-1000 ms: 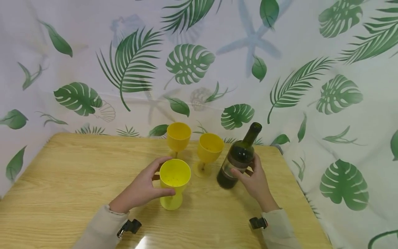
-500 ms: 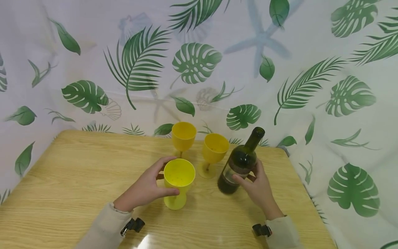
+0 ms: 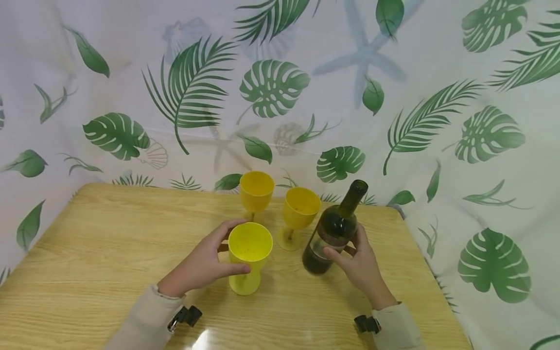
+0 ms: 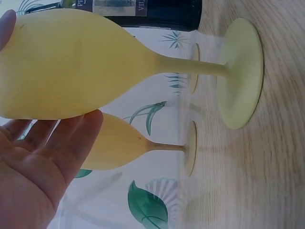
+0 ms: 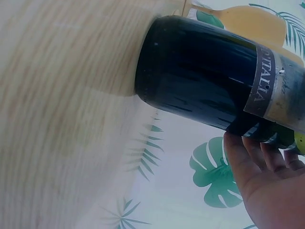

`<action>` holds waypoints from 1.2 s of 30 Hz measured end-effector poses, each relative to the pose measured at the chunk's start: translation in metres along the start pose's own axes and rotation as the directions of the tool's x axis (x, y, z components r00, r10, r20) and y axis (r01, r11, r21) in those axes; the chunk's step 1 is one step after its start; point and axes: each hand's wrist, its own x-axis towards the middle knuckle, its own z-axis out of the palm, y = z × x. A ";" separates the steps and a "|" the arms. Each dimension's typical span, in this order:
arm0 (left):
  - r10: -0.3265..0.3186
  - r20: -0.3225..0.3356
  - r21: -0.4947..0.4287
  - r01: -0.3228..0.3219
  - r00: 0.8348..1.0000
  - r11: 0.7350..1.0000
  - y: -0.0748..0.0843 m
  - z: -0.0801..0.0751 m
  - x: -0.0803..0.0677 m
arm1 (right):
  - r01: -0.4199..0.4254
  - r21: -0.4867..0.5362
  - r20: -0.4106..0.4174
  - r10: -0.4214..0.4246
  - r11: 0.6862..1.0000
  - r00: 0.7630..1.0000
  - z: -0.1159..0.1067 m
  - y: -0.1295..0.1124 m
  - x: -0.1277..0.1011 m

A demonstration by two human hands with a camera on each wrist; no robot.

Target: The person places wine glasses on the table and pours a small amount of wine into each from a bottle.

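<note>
Left hand (image 3: 202,265) grips the near yellow goblet (image 3: 249,253); right hand (image 3: 359,262) clasps the dark wine bottle (image 3: 333,231), tilted on the tabletop (image 3: 96,253).

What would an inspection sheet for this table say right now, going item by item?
Surface: wooden table, light grain, glare at the near edge.
Job's things: near yellow goblet upright; dark wine bottle uncorked, base on the table.
Clutter: two more yellow goblets upright behind.
Hands: left hand grips the near goblet's bowl; right hand grips the bottle's body.
Cables: nothing seen; a black clip on each sleeve.
Surroundings: leaf-print curtain behind and to the right.
</note>
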 end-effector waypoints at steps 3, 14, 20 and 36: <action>-0.014 -0.015 0.001 0.014 1.000 1.000 0.000 -0.001 -0.001 | -0.008 -0.004 0.001 0.008 1.000 1.000 0.000 0.000 0.000; -0.029 -0.076 0.016 0.031 0.997 0.999 0.004 -0.004 0.000 | 0.003 -0.010 -0.007 -0.003 1.000 1.000 -0.001 0.000 0.000; -0.027 -0.093 0.017 0.029 0.995 0.999 0.000 -0.003 0.000 | -0.002 -0.021 -0.013 0.002 1.000 1.000 0.000 0.001 0.000; -0.034 -0.089 0.018 0.036 0.995 0.999 0.000 -0.002 0.001 | 0.030 0.032 0.008 -0.030 0.999 1.000 0.006 0.000 -0.009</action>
